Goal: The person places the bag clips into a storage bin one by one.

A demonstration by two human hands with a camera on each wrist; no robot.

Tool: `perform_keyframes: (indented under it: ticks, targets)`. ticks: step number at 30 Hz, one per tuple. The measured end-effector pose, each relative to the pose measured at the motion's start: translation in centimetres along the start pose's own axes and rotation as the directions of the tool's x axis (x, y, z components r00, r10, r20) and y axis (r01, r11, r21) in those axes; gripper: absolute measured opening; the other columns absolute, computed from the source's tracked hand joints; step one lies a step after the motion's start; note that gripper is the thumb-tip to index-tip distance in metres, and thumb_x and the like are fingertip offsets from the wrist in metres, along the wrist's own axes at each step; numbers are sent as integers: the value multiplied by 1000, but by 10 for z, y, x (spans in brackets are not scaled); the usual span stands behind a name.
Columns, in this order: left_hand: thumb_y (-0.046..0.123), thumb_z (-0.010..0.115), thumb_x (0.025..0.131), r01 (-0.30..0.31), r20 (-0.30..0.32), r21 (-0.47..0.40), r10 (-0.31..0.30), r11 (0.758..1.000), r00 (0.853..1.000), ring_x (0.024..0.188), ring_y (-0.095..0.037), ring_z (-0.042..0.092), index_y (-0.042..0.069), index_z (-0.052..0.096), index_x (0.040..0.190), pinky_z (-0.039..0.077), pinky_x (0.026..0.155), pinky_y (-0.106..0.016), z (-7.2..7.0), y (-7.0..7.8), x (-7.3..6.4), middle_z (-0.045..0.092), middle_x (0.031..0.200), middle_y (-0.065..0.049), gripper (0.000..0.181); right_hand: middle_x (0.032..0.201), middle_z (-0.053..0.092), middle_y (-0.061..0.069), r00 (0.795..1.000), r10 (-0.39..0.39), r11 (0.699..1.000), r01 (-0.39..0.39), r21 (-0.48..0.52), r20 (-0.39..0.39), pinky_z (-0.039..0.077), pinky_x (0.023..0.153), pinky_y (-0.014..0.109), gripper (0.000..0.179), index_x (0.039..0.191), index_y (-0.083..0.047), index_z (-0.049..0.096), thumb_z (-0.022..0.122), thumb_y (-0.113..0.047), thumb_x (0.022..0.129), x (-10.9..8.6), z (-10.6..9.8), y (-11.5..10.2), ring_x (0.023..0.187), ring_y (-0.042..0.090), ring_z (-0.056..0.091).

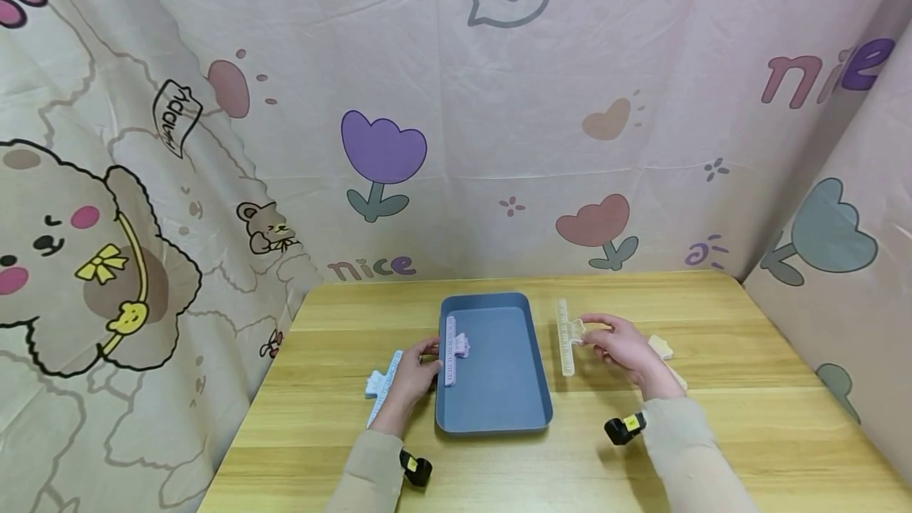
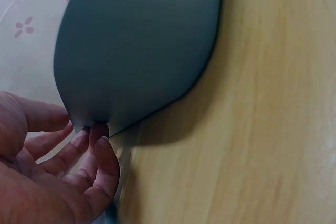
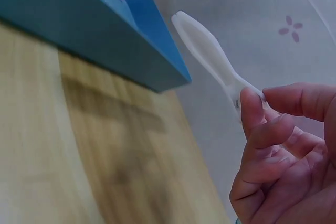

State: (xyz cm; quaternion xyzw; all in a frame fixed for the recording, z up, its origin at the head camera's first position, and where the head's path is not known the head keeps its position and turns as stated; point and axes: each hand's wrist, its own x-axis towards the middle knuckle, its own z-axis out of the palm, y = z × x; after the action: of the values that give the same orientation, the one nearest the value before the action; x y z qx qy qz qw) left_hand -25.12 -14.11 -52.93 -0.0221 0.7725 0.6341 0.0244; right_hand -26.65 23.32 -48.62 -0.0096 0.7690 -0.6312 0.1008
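My left hand [image 1: 416, 377] is at the left wall of the blue-grey tray [image 1: 499, 422], its curled fingers gripping the edge; the left wrist view shows the fingertips [image 2: 102, 132] against the tray's outer side. Inside the tray, a lavender bag clip [image 1: 450, 355] lies lengthwise along that wall. To the right of the tray, my right hand [image 1: 623, 347] pinches a whitish bag clip [image 1: 566, 347] by its short handle, between thumb and finger. The clip's long bar is raised above the table in the right wrist view.
A light blue bag clip [image 1: 385, 386] lies on the wooden table [image 1: 299, 402] left of the tray, partly behind my left hand. A cream clip [image 1: 661, 347] is partly hidden behind my right wrist. A patterned curtain [image 1: 463, 141] stands behind the table.
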Motion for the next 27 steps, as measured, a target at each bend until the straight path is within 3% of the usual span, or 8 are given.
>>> perform_keyframes:
  ticks: [11, 16, 22, 27]
  targets:
    - [-9, 54, 89, -3, -7, 16, 3, 1000, 1000, 83, -24, 61, -6, 53, 135, 49, 57, -31, 0, -1, 1, 55, 119, -23, 46, 81, 70, 10, 999, -23, 998, 21, 55, 34, 34, 46, 21, 47, 133, 5, 52, 61, -1, 88, 18, 39, -23, 53, 9, 45]
    - [-8, 54, 90, -2, -8, 18, 2, 1000, 1000, 83, -24, 60, -6, 53, 135, 49, 57, -30, 1, 1, 0, 55, 119, -22, 45, 78, 66, 8, 999, -3, 1000, 2, 23, 41, 35, 47, 24, 45, 130, 2, 56, 63, -3, 85, 28, 58, -29, 54, 12, 45]
    - [-8, 54, 90, -3, -12, 28, 3, 1000, 1000, 86, -25, 62, -6, 53, 135, 50, 58, -30, 0, -1, 0, 55, 120, -23, 45, 85, 66, 17, 999, 2, 1000, -1, -27, 33, 35, 50, 27, 40, 127, -1, 59, 64, -6, 88, 39, 74, -36, 57, 16, 46]
    - [-8, 55, 91, -11, -9, 41, 12, 999, 1000, 86, -24, 61, -6, 53, 135, 49, 57, -29, 0, 0, 0, 55, 119, -22, 44, 80, 65, 11, 999, -7, 997, 10, -79, 40, 35, 49, 27, 37, 125, -2, 61, 64, -4, 88, 45, 91, -41, 56, 16, 46]
